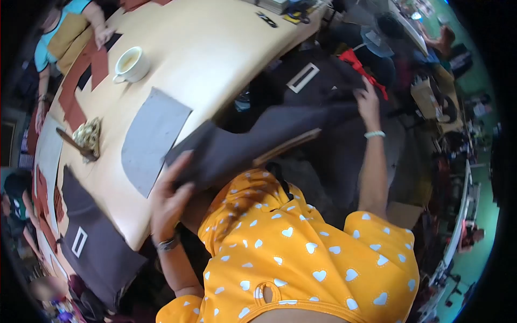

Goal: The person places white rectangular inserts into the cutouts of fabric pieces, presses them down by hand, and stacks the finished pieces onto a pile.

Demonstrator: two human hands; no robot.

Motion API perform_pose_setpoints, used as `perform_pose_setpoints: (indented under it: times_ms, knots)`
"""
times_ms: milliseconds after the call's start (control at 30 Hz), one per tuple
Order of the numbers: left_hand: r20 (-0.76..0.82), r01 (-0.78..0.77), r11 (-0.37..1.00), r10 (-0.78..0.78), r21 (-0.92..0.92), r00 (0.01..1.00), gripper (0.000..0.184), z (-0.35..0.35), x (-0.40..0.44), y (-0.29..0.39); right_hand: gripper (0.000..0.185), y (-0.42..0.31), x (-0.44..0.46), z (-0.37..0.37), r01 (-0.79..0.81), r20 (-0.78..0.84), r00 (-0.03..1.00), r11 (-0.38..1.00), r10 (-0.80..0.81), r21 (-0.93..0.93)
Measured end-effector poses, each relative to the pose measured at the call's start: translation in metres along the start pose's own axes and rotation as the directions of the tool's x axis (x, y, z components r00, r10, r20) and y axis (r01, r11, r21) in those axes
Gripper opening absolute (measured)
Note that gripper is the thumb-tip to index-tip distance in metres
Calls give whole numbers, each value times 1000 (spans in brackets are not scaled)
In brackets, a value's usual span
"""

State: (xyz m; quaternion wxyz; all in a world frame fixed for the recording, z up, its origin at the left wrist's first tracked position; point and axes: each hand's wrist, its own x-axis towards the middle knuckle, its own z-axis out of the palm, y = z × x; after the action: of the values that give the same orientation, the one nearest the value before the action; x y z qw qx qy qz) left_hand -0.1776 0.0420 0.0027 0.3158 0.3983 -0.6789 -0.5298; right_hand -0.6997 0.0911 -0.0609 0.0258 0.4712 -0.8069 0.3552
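Note:
Dark cut fabric (264, 126) stretches from the table edge across my lap to the right. My right hand (369, 105) is closed on its far end, beside a red strip (363, 70). At the fabric's near left end is my left hand (169, 199), slightly blurred, fingers apart; whether it touches the cloth I cannot tell. A pale rectangular frame (303, 78) sits on dark cloth near my right hand. Close to my left hand, a grey curved piece (153, 140) lies on the table.
On the table (199, 48) stand a cup (132, 64) and a patterned pincushion-like object (89, 137) with a brown strip. Another dark fabric piece (102, 253) with a white frame hangs over the near edge. A co-worker's hand (104, 36) touches reddish-brown pieces (75, 91).

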Motion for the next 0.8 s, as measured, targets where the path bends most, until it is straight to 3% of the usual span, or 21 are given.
perform_pose_setpoints:
  times_ms: [67,100,133,167,233,267,333,367,433,567,600,667,733,800]
  knots:
    - [329,-39,993,1,107,944,59,50,25,-2,19,65,-38,-65,-137,52,988,982,145,-128]
    - [474,49,998,-32,-25,880,59,79,34,-10,21,95,-53,-102,-199,63,974,957,216,-211]
    - [582,-58,998,41,11,812,59,107,42,-10,23,125,-69,-138,-253,73,955,921,286,-295]
    - [639,-160,980,200,-120,743,58,136,47,-13,29,144,-79,-174,-241,3,966,907,258,-346]
    - [680,-190,943,328,-272,656,53,188,41,-3,45,179,-96,-241,-215,-118,976,867,182,-449]
    - [774,-132,960,278,-248,570,50,204,41,6,55,193,-98,-266,-202,-168,976,843,135,-498]
    - [730,-199,911,409,-360,548,55,233,33,12,41,215,-80,-294,-199,-257,964,832,71,-518]
    - [742,-201,934,358,-297,566,57,237,33,14,42,223,-66,-295,-217,-273,960,784,63,-582]
    - [753,-201,965,255,-165,606,62,243,35,18,45,219,-28,-276,-247,-300,953,674,40,-696]
    - [633,-232,972,160,31,757,70,259,43,-32,39,195,44,-180,-415,-283,907,767,311,-489]
    - [621,-238,965,120,111,775,73,262,44,-39,51,202,56,-157,-292,-232,953,802,197,-521]
    - [585,-225,935,24,273,811,79,264,42,-52,51,216,79,-107,-214,-194,972,850,135,-482]
    - [619,-208,914,-58,349,783,90,264,40,-66,53,198,94,-63,-222,-170,972,859,160,-461]
    - [634,-174,898,-138,405,761,93,264,42,-70,51,192,101,-27,-140,-144,986,873,81,-468]
